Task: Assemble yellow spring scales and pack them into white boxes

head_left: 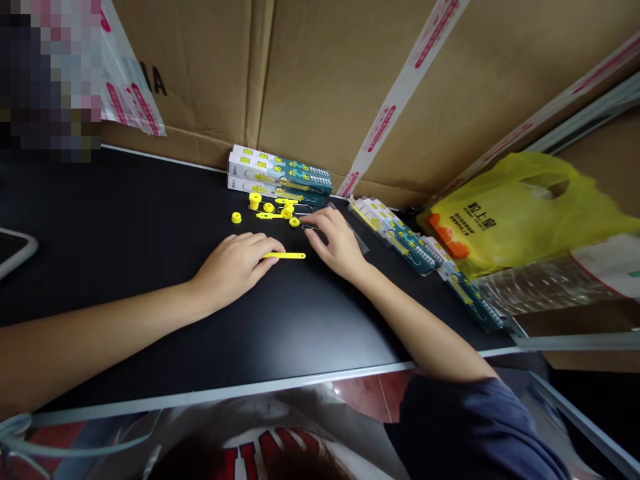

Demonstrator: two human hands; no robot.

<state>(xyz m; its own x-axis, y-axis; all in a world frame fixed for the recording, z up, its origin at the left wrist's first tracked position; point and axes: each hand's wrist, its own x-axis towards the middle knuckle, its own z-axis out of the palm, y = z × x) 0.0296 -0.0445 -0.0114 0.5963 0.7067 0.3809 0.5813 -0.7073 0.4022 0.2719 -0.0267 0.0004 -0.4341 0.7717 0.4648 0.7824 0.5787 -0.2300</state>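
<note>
My left hand [235, 263] rests on the black table [150, 220] with its fingers closed on one end of a thin yellow plastic stick [290, 255], which lies flat and points right. My right hand [336, 245] is just to the right, palm down, its fingertips pinching at a thin metal wire piece [309, 227] beside a small yellow cap [295, 222]. Several small yellow plastic parts [270, 208] lie scattered beyond both hands.
A stack of printed packages [277, 175] stands behind the yellow parts against cardboard boxes [320, 80]. More flat packages [415, 250] fan out at the right, beside a yellow plastic bag [520, 207]. A phone corner [15, 250] shows at the left edge.
</note>
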